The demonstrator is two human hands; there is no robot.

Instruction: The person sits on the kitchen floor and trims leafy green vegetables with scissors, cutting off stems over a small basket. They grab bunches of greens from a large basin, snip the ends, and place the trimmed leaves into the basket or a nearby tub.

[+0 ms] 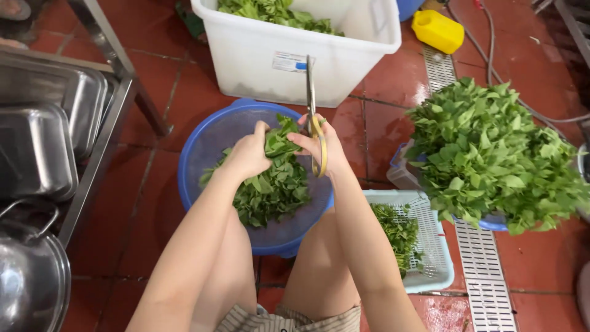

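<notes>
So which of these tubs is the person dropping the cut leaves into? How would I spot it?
Start at the big white bin at the top, on the red tiled floor. Just below it, between the person's knees, sits the round blue basin, part filled with loose green leaves. Both hands work over it, the right hand holding yellow-handled scissors. It is the only round blue one; the neighbouring pale basket is rectangular and slotted.

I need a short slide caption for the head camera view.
Left hand grips leafy greens over blue basin; right hand holds yellow-handled scissors.
</notes>
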